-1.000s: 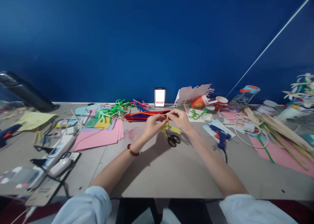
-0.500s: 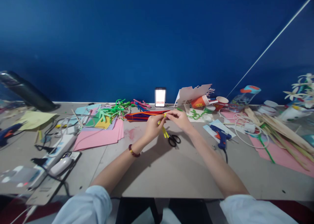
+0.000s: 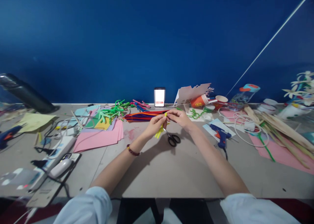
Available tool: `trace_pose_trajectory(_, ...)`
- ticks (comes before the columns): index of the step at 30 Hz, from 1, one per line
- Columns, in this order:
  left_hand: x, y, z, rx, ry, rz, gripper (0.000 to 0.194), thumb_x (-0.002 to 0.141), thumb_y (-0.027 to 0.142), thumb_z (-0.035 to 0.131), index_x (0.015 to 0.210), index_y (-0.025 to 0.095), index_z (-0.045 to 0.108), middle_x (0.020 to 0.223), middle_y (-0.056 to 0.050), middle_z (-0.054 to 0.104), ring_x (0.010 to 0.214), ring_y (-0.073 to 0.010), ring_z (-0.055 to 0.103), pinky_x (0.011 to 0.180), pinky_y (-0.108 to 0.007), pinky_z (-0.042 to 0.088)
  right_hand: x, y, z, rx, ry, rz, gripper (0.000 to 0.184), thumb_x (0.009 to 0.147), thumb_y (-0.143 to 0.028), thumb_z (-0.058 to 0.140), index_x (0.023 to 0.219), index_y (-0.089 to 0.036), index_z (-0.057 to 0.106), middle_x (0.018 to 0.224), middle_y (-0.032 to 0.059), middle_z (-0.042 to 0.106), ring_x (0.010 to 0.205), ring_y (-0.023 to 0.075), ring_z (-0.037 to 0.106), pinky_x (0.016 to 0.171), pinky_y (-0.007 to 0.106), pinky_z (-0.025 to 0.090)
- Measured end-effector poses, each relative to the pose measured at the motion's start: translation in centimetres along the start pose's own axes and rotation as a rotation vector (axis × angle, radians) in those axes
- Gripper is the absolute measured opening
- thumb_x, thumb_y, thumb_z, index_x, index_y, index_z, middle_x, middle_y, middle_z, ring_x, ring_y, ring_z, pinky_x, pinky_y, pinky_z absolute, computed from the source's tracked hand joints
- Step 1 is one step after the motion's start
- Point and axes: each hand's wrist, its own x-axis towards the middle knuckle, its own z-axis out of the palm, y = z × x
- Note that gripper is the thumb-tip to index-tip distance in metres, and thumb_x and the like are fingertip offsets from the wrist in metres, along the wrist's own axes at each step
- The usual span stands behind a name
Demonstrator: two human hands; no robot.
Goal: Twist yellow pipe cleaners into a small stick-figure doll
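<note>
In the head view, my left hand is closed in a pinch on a yellow pipe cleaner, whose loose ends hang below the fingers. My right hand also pinches the yellow pipe cleaner, at its upper part between the two sets of fingertips. The fingers hide much of its shape. Just under the hands, black-handled scissors lie on the table. Behind my hands rests a bundle of red, orange and purple pipe cleaners.
A lit phone leans on the blue wall. Green twisted pipe cleaners and pink paper are to the left, near a power strip. A blue glue gun, paper cups and a white cable occupy the right.
The yellow loose ends have swung from pointing down and right to pointing down and left. Both hands stay close together, with my left hand slightly turned.
</note>
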Motion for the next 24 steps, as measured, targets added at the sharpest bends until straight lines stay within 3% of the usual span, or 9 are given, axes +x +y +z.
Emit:
trace_pose_trajectory(6, -0.3, 0.1, 0.0, -0.275, -0.148, -0.123, 0.038, 0.075, 0.051, 0.07, 0.078, 0.014, 0.06, 0.049, 0.007, 0.04, 0.048, -0.0081, 0.045, 0.054, -0.024, 0.038, -0.2, -0.3, 0.1, 0.012, -0.051, -0.023, 0.03, 0.075, -0.05, 0.07, 0.079, -0.02, 0.067, 0.062, -0.0017, 0.058, 0.065, 0.014, 0.053, 0.067, 0.029, 0.044)
trace_pose_trajectory(12, -0.5, 0.1, -0.2, -0.311, -0.241, -0.158, 0.037, 0.079, 0.051, 0.065, 0.076, 0.015, 0.059, 0.049, 0.006, 0.041, 0.048, -0.0085, 0.044, 0.053, -0.024, 0.039, -0.2, 0.4, 0.1, 0.068, -0.102, -0.015, 0.026, 0.077, -0.046, 0.068, 0.079, -0.02, 0.066, 0.061, -0.0027, 0.057, 0.064, 0.013, 0.052, 0.066, 0.028, 0.041)
trace_pose_trajectory(14, -0.5, 0.2, -0.2, -0.228, -0.203, -0.149, 0.039, 0.079, 0.052, 0.065, 0.079, 0.014, 0.061, 0.052, 0.003, 0.048, 0.051, -0.0099, 0.049, 0.054, -0.024, 0.04, -0.2, 0.5, 0.2, 0.059, -0.053, -0.01, 0.024, 0.076, -0.044, 0.068, 0.077, -0.02, 0.066, 0.059, -0.0033, 0.055, 0.061, 0.0125, 0.051, 0.065, 0.028, 0.042)
trace_pose_trajectory(19, -0.1, 0.0, 0.0, -0.019, 0.011, -0.083, 0.041, 0.066, 0.044, 0.079, 0.089, 0.013, 0.065, 0.069, -0.001, 0.064, 0.062, -0.0112, 0.058, 0.06, -0.024, 0.043, 0.0, 0.5, 0.6, -0.146, 0.16, -0.086, 0.018, 0.074, -0.037, 0.067, 0.07, -0.02, 0.066, 0.076, 0.0015, 0.061, 0.069, 0.0145, 0.054, 0.065, 0.029, 0.043)
trace_pose_trajectory(24, 0.5, -1.1, -0.3, -0.013, 0.183, -0.018, 0.035, 0.058, 0.038, 0.084, 0.071, 0.014, 0.063, 0.068, -0.001, 0.066, 0.064, -0.0121, 0.061, 0.064, -0.024, 0.046, 0.0, 0.6, 1.2, -0.335, 0.272, -0.189, 0.016, 0.076, -0.034, 0.064, 0.068, -0.02, 0.067, 0.075, 0.0027, 0.061, 0.069, 0.0156, 0.053, 0.064, 0.03, 0.043)
